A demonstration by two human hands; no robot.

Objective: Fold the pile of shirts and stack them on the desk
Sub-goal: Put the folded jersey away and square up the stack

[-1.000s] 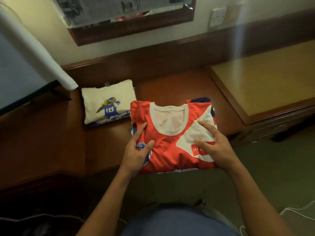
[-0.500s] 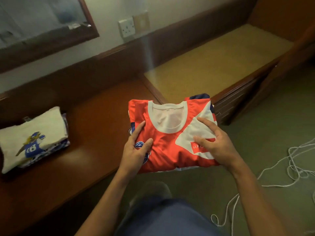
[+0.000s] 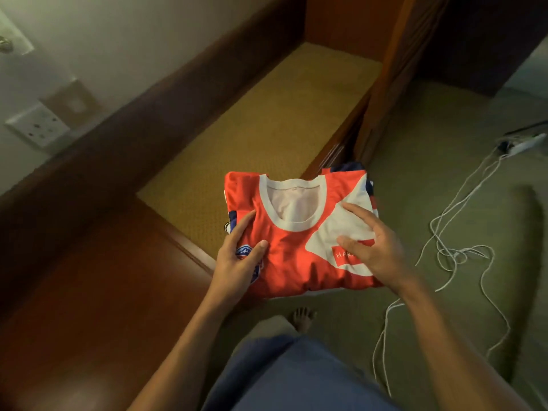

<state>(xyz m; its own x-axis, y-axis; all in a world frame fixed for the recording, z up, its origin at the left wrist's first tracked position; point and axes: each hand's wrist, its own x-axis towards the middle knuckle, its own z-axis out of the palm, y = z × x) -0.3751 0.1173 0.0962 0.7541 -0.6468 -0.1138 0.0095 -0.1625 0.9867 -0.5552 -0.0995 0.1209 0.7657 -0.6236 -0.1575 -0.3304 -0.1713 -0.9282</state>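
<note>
A folded red shirt [image 3: 292, 247] with a white collar and a white patch is held up in front of me, over the edge of the lower yellow-topped surface [image 3: 267, 126]. My left hand [image 3: 240, 259] grips its left edge, thumb on top. On its right side, my right hand [image 3: 370, 247] holds it with fingers spread over the white patch. Bits of a dark blue shirt show under the red one at its top right. The dark wooden desk [image 3: 98, 277] lies to the left.
A white cable [image 3: 450, 250] lies tangled on the green carpet at right, leading to a power strip [image 3: 525, 143]. A wall socket [image 3: 37, 124] is at upper left. A wooden cabinet side [image 3: 394, 72] stands behind the yellow surface. My bare foot [image 3: 302, 317] is below the shirt.
I have turned to the right with the shirt in both hands. The cream shirt stack on the desk has left the view. The shirt now hangs over the yellow surface's edge and carpet.
</note>
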